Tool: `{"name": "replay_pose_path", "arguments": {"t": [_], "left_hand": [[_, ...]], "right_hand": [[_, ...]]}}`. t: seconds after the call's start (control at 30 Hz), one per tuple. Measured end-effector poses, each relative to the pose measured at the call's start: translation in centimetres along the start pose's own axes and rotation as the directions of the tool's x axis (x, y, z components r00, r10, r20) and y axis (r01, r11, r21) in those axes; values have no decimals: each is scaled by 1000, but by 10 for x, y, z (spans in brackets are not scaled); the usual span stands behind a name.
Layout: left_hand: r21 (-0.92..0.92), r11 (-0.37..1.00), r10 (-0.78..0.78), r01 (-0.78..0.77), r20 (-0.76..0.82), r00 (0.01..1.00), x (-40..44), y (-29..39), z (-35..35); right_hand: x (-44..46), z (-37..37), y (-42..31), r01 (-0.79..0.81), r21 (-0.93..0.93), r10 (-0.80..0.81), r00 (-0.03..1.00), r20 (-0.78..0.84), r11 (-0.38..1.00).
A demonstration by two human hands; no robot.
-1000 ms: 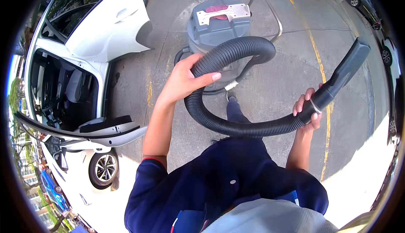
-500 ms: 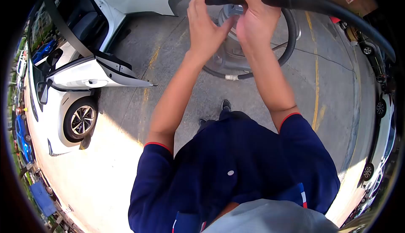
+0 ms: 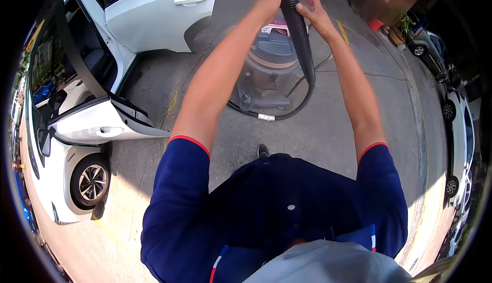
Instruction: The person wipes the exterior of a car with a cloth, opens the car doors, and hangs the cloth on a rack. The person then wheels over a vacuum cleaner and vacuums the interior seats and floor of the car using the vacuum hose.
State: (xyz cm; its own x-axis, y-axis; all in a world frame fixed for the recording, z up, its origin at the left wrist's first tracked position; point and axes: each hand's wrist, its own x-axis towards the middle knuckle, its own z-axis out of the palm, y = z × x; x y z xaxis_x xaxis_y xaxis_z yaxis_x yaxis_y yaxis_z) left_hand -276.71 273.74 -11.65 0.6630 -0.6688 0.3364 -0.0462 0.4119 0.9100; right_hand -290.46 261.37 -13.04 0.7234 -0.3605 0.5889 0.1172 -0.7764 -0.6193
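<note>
A black ribbed vacuum hose point(image 3: 298, 36) rises from low on the right of the vacuum cleaner to the top edge of the view. My left hand point(image 3: 269, 0) is wrapped around its upper part. On the other side, my right hand point(image 3: 316, 16) is open with its fingers apart; its thumb is close to the hose, and I cannot tell whether they touch. The grey drum-shaped vacuum cleaner point(image 3: 267, 70) stands on the concrete floor behind the hose, partly covered by it. What is on the hose's upper end is out of view.
To the left is a white car point(image 3: 154, 19) with its front door point(image 3: 105, 126) swung open towards me. Parked cars point(image 3: 464, 134) line the right side. A red pot point(image 3: 375, 24) and a plant point(image 3: 405, 22) are at the upper right.
The hose has swung from lying across the top to a steep upright slant. My right hand has come off it and opened, while my left has closed around it. The vacuum cleaner shows more fully.
</note>
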Motion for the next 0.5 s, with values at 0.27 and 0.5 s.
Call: {"name": "replay_pose_path", "arguments": {"t": [0.27,0.5], "left_hand": [[-259,935,-255,243,-13,967,-37,77,-61],[-238,964,-132,116,-53,990,-28,149,-168]], "right_hand": [[-287,61,38,-530,27,448,741,500,848],[-425,180,102,-521,-343,599,475,644,782]]}}
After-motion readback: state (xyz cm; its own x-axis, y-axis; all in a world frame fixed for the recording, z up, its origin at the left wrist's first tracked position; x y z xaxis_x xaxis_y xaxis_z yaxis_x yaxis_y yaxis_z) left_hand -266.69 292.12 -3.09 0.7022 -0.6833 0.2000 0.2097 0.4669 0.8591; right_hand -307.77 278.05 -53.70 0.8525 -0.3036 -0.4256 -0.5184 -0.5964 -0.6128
